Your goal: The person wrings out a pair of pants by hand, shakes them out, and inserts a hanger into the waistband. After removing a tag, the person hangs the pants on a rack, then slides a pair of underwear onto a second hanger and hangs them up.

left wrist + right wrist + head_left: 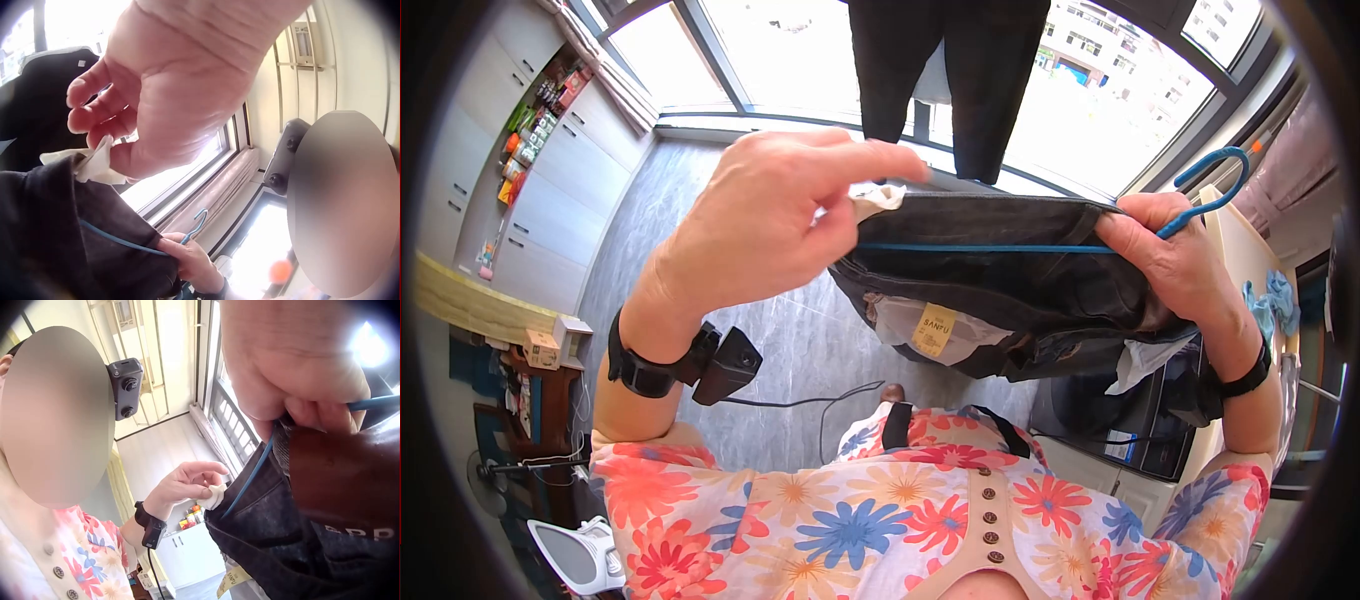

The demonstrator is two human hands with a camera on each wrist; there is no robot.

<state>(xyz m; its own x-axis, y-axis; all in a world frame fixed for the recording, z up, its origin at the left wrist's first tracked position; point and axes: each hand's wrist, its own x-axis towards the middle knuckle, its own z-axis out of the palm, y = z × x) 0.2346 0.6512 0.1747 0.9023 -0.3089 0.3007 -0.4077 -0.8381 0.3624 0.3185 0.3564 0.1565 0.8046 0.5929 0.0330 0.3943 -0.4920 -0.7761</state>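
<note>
Dark jeans (1040,222) are stretched between the two hands at chest height, their waistband opening facing the person. The left hand (750,215) pinches white cloth (95,164) at the waistband's left end between thumb and fingers; its index finger stretches out to the right. The right hand (1165,245) grips the waistband's right end together with a blue hanger (1225,170). The hanger's hook sticks out past that hand, and its bar runs inside the waistband. A cream label (933,330) shows within the jeans. Near the right hand is a brown patch (344,481).
Black trousers (900,70) hang ahead before the large windows. Grey cabinets (570,190) with a shelf of goods line the left. A dark-topped appliance (1120,425) and a blue cloth (1275,300) are at the right. A black cable (800,401) runs from the left wrist camera (730,365).
</note>
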